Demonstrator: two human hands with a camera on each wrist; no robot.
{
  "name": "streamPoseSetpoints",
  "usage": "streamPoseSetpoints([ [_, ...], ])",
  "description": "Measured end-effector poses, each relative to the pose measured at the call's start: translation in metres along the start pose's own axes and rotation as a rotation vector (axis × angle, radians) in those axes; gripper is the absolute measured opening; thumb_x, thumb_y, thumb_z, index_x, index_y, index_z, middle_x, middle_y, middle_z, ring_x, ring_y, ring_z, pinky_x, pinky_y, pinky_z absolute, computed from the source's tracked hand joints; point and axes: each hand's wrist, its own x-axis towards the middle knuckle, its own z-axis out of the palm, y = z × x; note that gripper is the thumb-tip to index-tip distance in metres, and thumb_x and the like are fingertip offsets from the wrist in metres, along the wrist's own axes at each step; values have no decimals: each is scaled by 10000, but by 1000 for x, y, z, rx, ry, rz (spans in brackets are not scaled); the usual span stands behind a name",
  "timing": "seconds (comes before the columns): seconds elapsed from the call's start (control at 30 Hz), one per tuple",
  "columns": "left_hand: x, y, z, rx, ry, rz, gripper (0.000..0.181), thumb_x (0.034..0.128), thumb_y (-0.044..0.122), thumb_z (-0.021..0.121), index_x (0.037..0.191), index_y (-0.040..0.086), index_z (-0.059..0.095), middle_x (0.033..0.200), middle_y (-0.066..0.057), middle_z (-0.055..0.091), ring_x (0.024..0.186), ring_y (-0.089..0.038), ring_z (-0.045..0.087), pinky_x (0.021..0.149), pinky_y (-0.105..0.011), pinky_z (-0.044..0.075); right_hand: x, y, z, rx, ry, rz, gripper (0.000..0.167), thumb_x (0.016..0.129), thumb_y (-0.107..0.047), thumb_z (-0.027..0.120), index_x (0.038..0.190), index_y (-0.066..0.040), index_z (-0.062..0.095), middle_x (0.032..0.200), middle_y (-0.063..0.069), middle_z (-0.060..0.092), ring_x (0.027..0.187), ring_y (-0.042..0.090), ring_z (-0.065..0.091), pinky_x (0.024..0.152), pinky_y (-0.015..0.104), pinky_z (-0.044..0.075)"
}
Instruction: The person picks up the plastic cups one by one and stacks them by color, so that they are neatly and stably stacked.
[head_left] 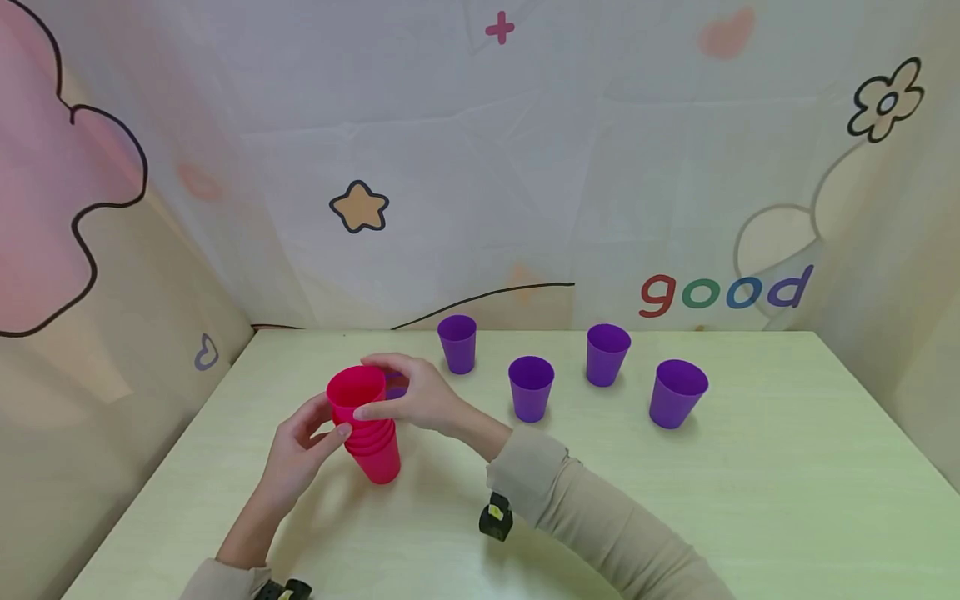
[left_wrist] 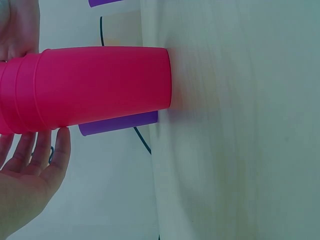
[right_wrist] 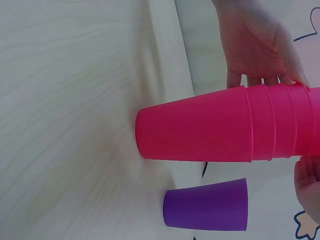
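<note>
A stack of several pinkish-red cups (head_left: 377, 457) is nested one in another in front of the person, mouths up. The left hand (head_left: 295, 454) holds its left side near the rims, thumb in front and fingers behind. From the other side the right hand (head_left: 420, 396) grips the topmost cup (head_left: 356, 392), thumb on the front and fingers round the back of the rim. In the right wrist view the lower cup (right_wrist: 195, 131) shows its base down by the table. A purple cup (right_wrist: 207, 205) stands just behind the stack, mostly hidden in the head view.
Purple cups stand upright along the back and right of the pale table (head_left: 795, 483): one at the back (head_left: 457, 346), a nearer one (head_left: 531, 390), another farther right (head_left: 607, 357) and a rightmost one (head_left: 677, 396). A printed cloth (head_left: 465, 192) hangs behind.
</note>
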Motion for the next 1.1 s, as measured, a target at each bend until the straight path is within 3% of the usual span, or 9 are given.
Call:
streamPoseSetpoints([
  [0.2, 0, 1, 0, 1, -6, 9, 470, 869, 74, 600, 1306, 24, 435, 1123, 113, 524, 1024, -88, 500, 782, -217, 482, 0, 3, 2, 41, -8, 20, 589, 754, -144, 738, 1278, -58, 484, 1089, -11, 589, 948, 124, 567, 777, 233, 484],
  [0.63, 2, -9, -6, 41, -45, 55, 491, 861, 83, 617, 1306, 15, 421, 1183, 44, 504, 1027, -66, 502, 778, -219, 488, -3, 8, 7, 11, -4, 85, 588, 750, -141, 741, 1281, -100, 493, 1086, -13, 566, 986, 171, 533, 752, 234, 480],
  [0.8, 3, -9, -6, 41, -48, 58, 489, 860, 86, 618, 1302, 9, 424, 1185, 31, 505, 1022, -64, 504, 782, -213, 485, -6, 8, 7, -10, -4, 59, 617, 755, -173, 737, 1303, -96, 465, 1098, -20, 561, 1015, 189, 527, 780, 236, 476],
  [1.1, 3, -10, -5, 18, -38, 72, 475, 862, 67, 610, 1296, -3, 430, 1153, 89, 518, 1010, -70, 514, 767, -219, 494, -20, 6, -5, 11, 22, 23, 631, 765, -170, 726, 1318, -63, 443, 1225, 46, 525, 1097, 246, 511, 890, 339, 449],
])
